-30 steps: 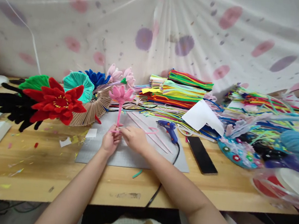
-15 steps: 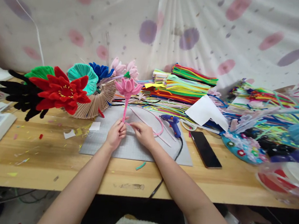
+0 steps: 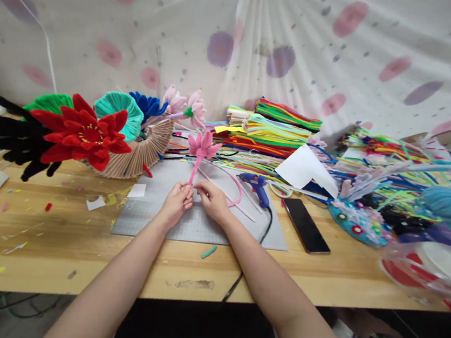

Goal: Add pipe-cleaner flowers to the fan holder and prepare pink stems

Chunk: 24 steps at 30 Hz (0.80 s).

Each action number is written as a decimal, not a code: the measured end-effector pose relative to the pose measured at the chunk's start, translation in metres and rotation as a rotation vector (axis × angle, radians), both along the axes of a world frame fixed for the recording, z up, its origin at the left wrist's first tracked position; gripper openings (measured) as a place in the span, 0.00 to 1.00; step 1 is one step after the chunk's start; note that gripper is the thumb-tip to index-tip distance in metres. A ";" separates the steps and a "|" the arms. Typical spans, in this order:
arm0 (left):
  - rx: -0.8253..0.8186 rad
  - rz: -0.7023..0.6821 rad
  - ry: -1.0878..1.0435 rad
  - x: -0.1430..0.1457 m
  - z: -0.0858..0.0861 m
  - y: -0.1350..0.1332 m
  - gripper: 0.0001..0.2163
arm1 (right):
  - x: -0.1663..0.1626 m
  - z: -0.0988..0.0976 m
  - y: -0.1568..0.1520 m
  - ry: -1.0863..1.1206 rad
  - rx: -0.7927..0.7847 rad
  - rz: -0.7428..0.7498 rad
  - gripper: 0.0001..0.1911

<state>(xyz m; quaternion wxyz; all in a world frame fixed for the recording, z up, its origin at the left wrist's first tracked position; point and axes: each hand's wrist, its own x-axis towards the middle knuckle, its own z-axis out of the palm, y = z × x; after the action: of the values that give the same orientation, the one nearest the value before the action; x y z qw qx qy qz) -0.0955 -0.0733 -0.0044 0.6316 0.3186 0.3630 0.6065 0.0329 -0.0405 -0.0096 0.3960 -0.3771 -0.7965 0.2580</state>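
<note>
A pink pipe-cleaner flower [image 3: 204,145] stands above my hands, its petals spread and its fuzzy stem leaning a little to the right. My left hand [image 3: 179,203] is closed around the lower end of that stem. Close beside it, my right hand [image 3: 212,199] pinches at the stem, thumb and fingertips together. A pink pipe cleaner [image 3: 240,189] curves away behind the right hand and seems to run into its grip; the fingers hide the exact spot. Beneath both hands lies a grey cutting mat [image 3: 138,224], with pale pink pipe cleaners [image 3: 247,213] on it.
A blue glue gun [image 3: 256,186] lies on the mat's right side, its cord running off the front edge. Beyond it are a phone [image 3: 306,225] and a decorated blue piece [image 3: 360,222]. Finished flowers [image 3: 91,134] crowd the left; pipe-cleaner bundles [image 3: 282,129] are stacked behind.
The flower has tilted to the right and turned, and sits slightly lower. My right hand has come closer to my left at the stem. The whole view has shifted slightly.
</note>
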 end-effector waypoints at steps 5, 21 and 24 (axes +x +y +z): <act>0.038 0.054 0.042 0.003 -0.001 0.004 0.16 | -0.003 0.001 0.000 0.021 -0.102 0.006 0.08; -0.146 -0.022 0.026 -0.002 0.005 0.005 0.07 | -0.012 0.012 0.029 0.429 -0.585 0.143 0.16; -0.248 -0.117 -0.022 -0.007 0.007 0.005 0.08 | -0.006 0.012 0.025 0.460 -0.656 0.234 0.18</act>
<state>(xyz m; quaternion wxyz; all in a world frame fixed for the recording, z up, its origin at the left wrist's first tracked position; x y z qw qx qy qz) -0.1026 -0.0683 0.0026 0.7043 0.2521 0.4091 0.5225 0.0268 -0.0158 0.0025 0.3906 -0.3227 -0.6005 0.6187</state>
